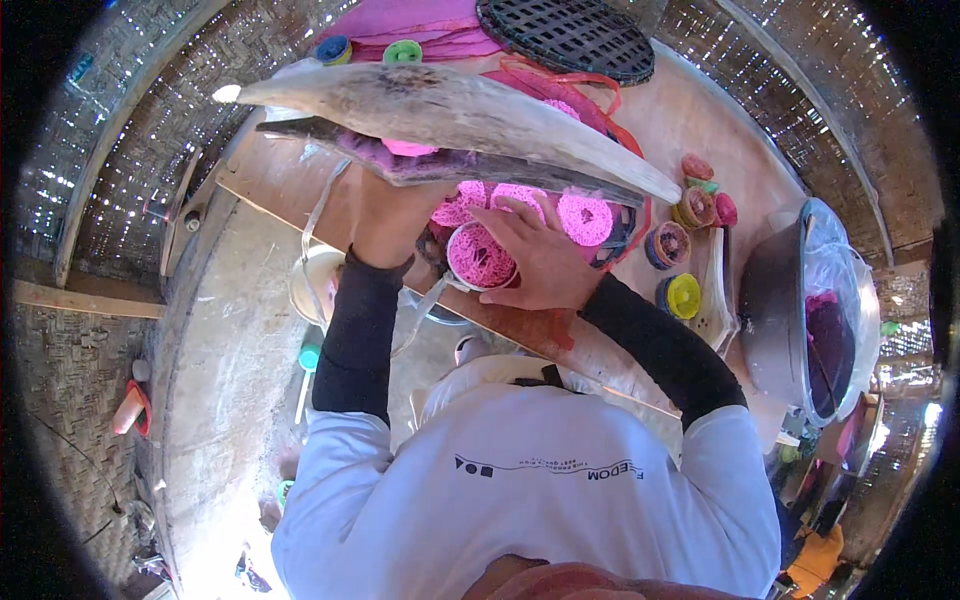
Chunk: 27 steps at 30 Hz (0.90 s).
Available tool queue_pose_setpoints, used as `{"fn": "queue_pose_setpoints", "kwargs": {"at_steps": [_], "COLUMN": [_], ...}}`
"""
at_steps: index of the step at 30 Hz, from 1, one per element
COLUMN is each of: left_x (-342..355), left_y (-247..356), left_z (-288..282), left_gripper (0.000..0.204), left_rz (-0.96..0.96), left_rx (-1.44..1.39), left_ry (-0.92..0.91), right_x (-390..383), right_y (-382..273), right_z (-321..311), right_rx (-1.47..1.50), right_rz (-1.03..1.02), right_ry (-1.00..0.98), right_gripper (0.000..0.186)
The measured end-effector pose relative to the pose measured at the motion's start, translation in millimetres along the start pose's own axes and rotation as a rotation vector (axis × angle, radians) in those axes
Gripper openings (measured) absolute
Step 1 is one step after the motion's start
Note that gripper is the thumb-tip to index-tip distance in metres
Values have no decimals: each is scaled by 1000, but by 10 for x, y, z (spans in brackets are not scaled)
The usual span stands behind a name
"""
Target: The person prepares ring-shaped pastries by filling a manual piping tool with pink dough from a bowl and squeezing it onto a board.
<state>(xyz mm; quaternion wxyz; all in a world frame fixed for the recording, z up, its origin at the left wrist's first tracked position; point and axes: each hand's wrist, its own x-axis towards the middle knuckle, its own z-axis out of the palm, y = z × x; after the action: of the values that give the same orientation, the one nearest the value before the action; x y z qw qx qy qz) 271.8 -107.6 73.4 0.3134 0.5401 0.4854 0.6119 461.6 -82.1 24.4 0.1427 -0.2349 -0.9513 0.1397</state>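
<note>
hands (545, 258): right around cup (462, 283), left (398, 215) partly behind wood (490, 170)

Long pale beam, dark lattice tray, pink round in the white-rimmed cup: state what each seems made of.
Long pale beam: apparently bare wood, dull and unvarnished, from its streaked, stained surface.
Dark lattice tray: bamboo strips or plastic, slight sheen; the open lattice fits either.
Pink round: perhaps dough, matte, judging by its tangled strands, but uncertain.

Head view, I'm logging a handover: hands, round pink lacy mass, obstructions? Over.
Left hand beside dark wooden bar, grip hidden. Right hand against white-rimmed round pink lacy mass, hold unclear. Long pale wooden beam partly hides bright pink piece.
</note>
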Motion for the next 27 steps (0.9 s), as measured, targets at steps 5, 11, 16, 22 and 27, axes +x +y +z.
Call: {"fn": "queue_pose_setpoints", "kwargs": {"at_steps": [5, 11, 16, 22, 27], "left_x": [-48, -129, -101, -110, -124], "left_y": [-33, -176, -130, -234, -264], "left_z": [30, -103, -110, -41, 44], "left_gripper": [23, 10, 8, 7, 6], "left_rz": [-33, -140, -86, -123, -227], "left_rx": [-52, -141, -164, -149, -380], "left_ry": [5, 74, 75, 42, -30], "right_x": [58, -95, -459, -501, -458], "right_y": [117, 332, 428, 362, 336], "right_z": [39, -574, -539, -443, -422], "right_rx": [129, 543, 254, 151, 204], "right_rz": [22, 127, 40, 62, 112], "right_ry": [3, -154, -204, -203, -199], "right_gripper": [90, 88, 84, 86, 83]}}
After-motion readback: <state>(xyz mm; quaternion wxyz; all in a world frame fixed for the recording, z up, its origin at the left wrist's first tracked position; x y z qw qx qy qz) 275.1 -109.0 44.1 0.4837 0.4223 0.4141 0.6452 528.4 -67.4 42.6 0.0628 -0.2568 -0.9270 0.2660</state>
